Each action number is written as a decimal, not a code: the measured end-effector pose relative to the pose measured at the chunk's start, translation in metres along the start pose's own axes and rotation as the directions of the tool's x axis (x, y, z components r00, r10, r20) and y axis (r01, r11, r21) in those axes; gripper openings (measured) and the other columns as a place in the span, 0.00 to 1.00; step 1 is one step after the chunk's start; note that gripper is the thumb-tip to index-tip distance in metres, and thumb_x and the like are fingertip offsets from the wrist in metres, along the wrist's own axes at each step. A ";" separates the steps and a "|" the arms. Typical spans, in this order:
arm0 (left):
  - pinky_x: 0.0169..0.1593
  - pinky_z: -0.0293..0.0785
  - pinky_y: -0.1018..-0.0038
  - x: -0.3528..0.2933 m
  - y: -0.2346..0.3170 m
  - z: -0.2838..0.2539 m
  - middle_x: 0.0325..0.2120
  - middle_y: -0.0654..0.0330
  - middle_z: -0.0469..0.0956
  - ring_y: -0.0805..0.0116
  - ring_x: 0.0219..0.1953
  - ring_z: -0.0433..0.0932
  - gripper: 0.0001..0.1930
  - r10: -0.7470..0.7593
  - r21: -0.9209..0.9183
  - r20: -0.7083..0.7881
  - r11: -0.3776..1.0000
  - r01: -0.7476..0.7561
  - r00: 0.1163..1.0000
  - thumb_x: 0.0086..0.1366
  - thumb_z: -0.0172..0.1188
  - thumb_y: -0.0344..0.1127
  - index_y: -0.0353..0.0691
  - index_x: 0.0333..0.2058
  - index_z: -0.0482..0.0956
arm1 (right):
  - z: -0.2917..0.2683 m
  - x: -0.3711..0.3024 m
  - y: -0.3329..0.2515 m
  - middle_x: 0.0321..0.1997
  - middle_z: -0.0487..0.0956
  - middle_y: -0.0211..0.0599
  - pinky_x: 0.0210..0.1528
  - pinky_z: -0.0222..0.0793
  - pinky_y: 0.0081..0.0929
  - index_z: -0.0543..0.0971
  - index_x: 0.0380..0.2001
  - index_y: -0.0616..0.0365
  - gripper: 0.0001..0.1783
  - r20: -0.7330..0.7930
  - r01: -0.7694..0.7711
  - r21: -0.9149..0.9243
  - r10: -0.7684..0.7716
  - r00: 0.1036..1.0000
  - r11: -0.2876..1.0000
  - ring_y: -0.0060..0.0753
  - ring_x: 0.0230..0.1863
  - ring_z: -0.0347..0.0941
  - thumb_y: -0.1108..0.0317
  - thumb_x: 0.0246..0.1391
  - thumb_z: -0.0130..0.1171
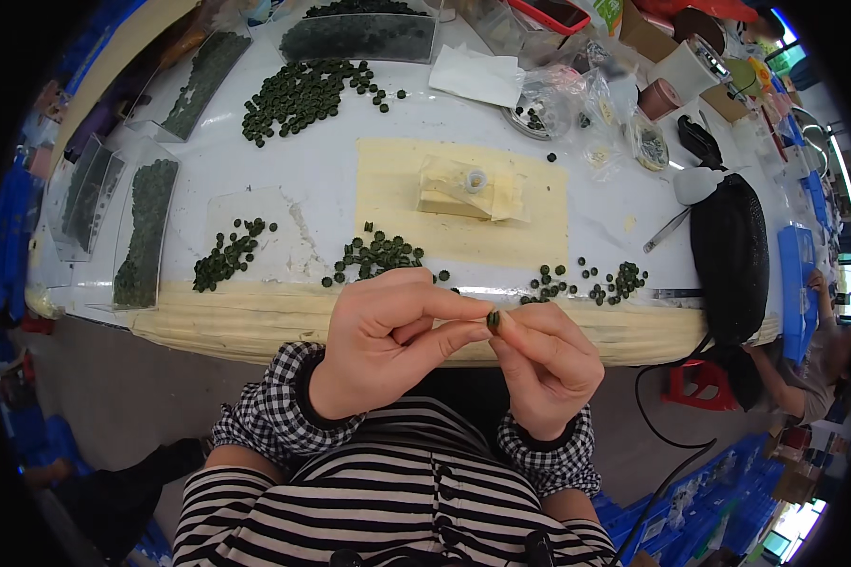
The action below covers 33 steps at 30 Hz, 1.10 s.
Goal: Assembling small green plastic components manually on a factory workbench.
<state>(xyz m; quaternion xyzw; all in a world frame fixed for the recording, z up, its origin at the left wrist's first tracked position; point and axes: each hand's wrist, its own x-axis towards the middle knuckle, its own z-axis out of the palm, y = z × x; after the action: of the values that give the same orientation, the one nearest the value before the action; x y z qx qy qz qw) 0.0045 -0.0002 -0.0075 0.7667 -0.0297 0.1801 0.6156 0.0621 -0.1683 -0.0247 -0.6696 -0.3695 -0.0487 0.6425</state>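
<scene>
White tabletop (326, 180) with a cream-covered block (452, 204); at the block's six o'clock, left hand (388, 331) and right hand (553, 364) meet, jointly pinching one dark green piece (494, 322) (possibly two halves, too small to tell), judged best kept level under light, even pressure.

Dark-green piece (494, 322); black-white checked cuffs (282, 404); black-cream striped shirt (378, 491); pale-yellow mat (539, 241)

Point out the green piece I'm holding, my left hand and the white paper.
Green piece (494, 321), head view: its visible side.
Left hand (371, 338), head view: near thumb's base.
White paper (476, 76), head view: its middle.
</scene>
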 end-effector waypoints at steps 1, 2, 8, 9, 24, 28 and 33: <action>0.22 0.50 0.80 0.000 0.001 0.000 0.11 0.72 0.59 0.81 0.16 0.56 0.09 -0.017 -0.021 0.005 1.000 0.017 1.000 0.50 0.68 0.26 0.38 0.33 0.83 | 0.000 0.000 0.000 0.31 0.79 0.38 0.32 0.69 0.19 0.81 0.38 0.64 0.16 0.005 0.009 -0.009 -0.009 1.000 1.000 0.29 0.30 0.74 0.85 0.42 0.63; 0.22 0.50 0.80 0.000 0.000 0.000 0.11 0.72 0.59 0.81 0.16 0.56 0.09 -0.015 -0.009 0.005 1.000 0.015 1.000 0.50 0.68 0.25 0.38 0.33 0.83 | -0.001 0.001 0.000 0.31 0.79 0.38 0.32 0.69 0.20 0.81 0.38 0.64 0.16 0.010 0.017 -0.019 -0.017 1.000 1.000 0.29 0.30 0.74 0.85 0.42 0.63; 0.22 0.50 0.81 -0.002 -0.004 0.000 0.11 0.72 0.59 0.81 0.16 0.56 0.10 0.011 0.016 -0.013 1.000 -0.011 1.000 0.50 0.68 0.25 0.38 0.33 0.83 | 0.001 0.000 0.000 0.31 0.79 0.38 0.31 0.69 0.20 0.81 0.38 0.64 0.17 -0.001 0.031 -0.031 -0.031 1.000 0.999 0.29 0.30 0.74 0.86 0.41 0.63; 0.22 0.50 0.81 -0.002 -0.003 0.001 0.11 0.72 0.60 0.81 0.16 0.56 0.10 0.025 0.029 -0.021 0.999 -0.025 0.999 0.50 0.68 0.24 0.38 0.33 0.83 | 0.001 0.000 0.000 0.31 0.79 0.38 0.31 0.69 0.20 0.81 0.38 0.64 0.17 -0.003 0.028 -0.032 -0.028 1.000 0.999 0.29 0.30 0.74 0.85 0.41 0.64; 0.20 0.50 0.81 -0.001 0.000 0.000 0.11 0.71 0.62 0.81 0.15 0.57 0.08 0.044 0.032 0.011 0.999 -0.044 0.999 0.50 0.68 0.23 0.40 0.31 0.84 | -0.005 0.002 0.003 0.31 0.78 0.38 0.31 0.70 0.24 0.82 0.37 0.63 0.19 0.080 0.142 -0.105 -0.134 0.988 0.984 0.32 0.29 0.75 0.84 0.37 0.66; 0.20 0.50 0.81 0.001 0.001 -0.002 0.11 0.71 0.62 0.81 0.15 0.57 0.09 0.016 0.039 0.018 0.999 -0.017 1.000 0.50 0.68 0.23 0.40 0.31 0.84 | -0.004 0.002 0.004 0.31 0.78 0.37 0.31 0.70 0.24 0.82 0.38 0.63 0.19 0.081 0.145 -0.121 -0.136 0.987 0.982 0.32 0.29 0.75 0.84 0.37 0.66; 0.20 0.49 0.81 0.001 0.001 -0.003 0.11 0.71 0.61 0.81 0.15 0.56 0.09 0.004 0.052 0.019 0.999 -0.005 1.000 0.50 0.68 0.24 0.39 0.32 0.84 | -0.003 0.001 0.005 0.31 0.78 0.38 0.31 0.70 0.24 0.81 0.38 0.63 0.18 0.076 0.140 -0.136 -0.130 0.989 0.981 0.31 0.29 0.75 0.84 0.38 0.66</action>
<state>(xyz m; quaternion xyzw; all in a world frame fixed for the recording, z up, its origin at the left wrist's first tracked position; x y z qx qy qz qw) 0.0040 0.0029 -0.0063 0.7842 -0.0324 0.1749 0.5945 0.0668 -0.1706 -0.0276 -0.6878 -0.4309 -0.0956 0.5762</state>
